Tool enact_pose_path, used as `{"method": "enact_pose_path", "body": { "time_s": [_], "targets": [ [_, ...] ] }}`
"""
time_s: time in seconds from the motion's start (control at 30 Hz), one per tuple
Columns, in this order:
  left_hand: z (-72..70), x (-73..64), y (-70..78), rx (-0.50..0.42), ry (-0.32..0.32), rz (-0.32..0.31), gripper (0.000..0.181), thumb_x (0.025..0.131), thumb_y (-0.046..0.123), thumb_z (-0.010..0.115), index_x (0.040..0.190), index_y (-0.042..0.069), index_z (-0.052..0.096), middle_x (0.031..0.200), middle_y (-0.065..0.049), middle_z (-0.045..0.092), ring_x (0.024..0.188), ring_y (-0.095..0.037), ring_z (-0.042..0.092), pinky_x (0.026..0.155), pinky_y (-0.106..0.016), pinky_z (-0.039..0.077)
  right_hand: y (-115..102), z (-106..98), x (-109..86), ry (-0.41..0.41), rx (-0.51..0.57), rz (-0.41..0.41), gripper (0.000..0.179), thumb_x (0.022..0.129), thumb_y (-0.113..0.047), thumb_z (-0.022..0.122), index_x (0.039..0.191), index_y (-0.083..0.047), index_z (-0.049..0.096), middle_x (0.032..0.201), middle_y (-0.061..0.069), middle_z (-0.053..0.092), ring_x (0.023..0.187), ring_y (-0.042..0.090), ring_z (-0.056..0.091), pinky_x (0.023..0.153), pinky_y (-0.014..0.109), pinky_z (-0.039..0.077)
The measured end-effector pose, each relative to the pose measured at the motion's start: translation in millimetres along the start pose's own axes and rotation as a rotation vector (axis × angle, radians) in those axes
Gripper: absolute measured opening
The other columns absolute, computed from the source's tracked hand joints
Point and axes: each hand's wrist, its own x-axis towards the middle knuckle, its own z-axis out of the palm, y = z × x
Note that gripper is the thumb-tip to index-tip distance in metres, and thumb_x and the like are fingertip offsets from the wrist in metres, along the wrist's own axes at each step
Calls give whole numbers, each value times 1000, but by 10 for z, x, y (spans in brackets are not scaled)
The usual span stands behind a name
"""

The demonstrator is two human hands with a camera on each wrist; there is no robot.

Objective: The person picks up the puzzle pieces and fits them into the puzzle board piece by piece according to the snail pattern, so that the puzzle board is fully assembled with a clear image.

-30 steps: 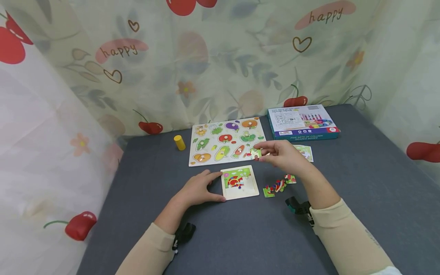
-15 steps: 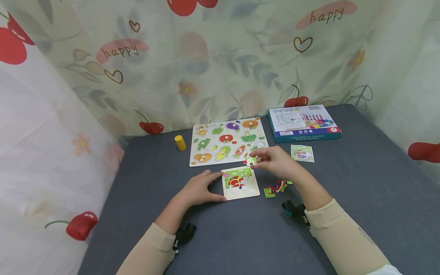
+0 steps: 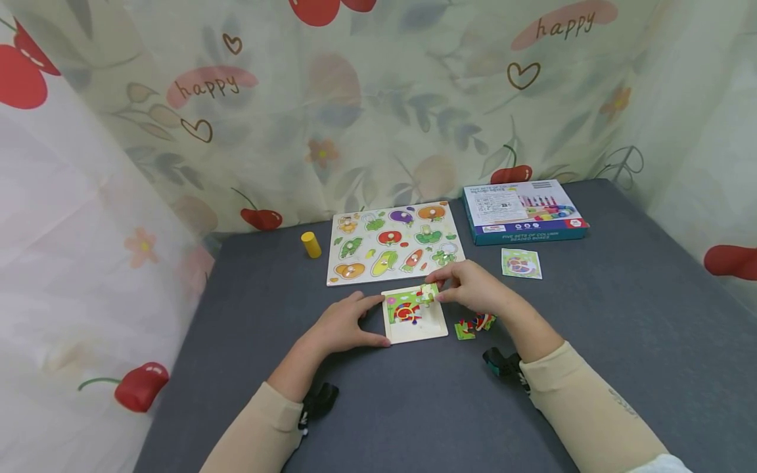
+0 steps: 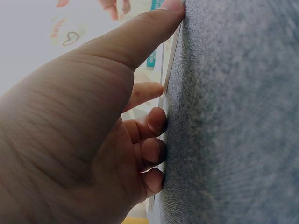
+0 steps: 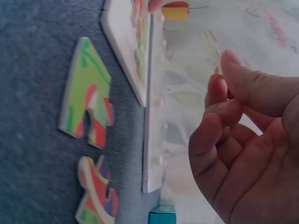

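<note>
A small wooden jigsaw tray (image 3: 434, 328) lies at the middle of the table, its upper left filled with a green and red picture. My left hand (image 3: 337, 325) rests at its left side, thumb and index finger straight against the edge near the two corners. Over the tray's upper right corner, my right hand (image 3: 473, 287) pinches a green and white jigsaw piece (image 3: 429, 293) between thumb and fingertips; the right wrist view shows this piece (image 5: 213, 49) edge-on. Right of the tray lie loose jigsaw pieces, a green one (image 5: 86, 100) and a red striped one (image 5: 96, 193).
Behind the tray lies a white board of vegetable shapes (image 3: 362, 257). A yellow cylinder (image 3: 311, 245) stands to that board's left. Towards the back right are a picture card (image 3: 522, 264) and a flat teal and white box (image 3: 526, 213). A patterned curtain (image 3: 378, 118) hangs behind the table.
My right hand has moved left and nearer, bringing the pinched jigsaw piece from above the vegetable board's corner to the tray's upper right. My left hand stays at the tray.
</note>
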Motion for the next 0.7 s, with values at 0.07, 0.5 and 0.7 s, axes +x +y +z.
{"method": "enact_pose_path", "body": {
  "time_s": [0.07, 0.5, 0.7],
  "targets": [
    [-3, -1, 6, -4, -1, -1, 94, 77, 69, 79, 155, 28, 48, 97, 3, 48, 81, -17, 48, 69, -35, 37, 28, 30, 14, -19, -9, -16, 30, 94, -6, 75, 123, -4, 74, 105, 8, 67, 68, 22, 47, 64, 36, 42],
    [-11, -16, 21, -12, 3, 1, 93, 77, 68, 80, 155, 28, 48, 98, 3, 49, 82, -17, 48, 70, -35, 38, 58, 182, 62, -91, -70, 65, 29, 92, -2, 74, 121, -2, 74, 88, 6, 56, 80, 21, 49, 71, 35, 40],
    [-6, -11, 10, -13, 5, 3, 93, 77, 68, 80, 155, 29, 48, 98, 3, 49, 83, -17, 48, 70, -35, 38, 86, 232, 82, -92, -125, 63, 29, 91, -1, 75, 120, -1, 75, 83, 4, 55, 75, 19, 47, 70, 35, 38]
  ]
}}
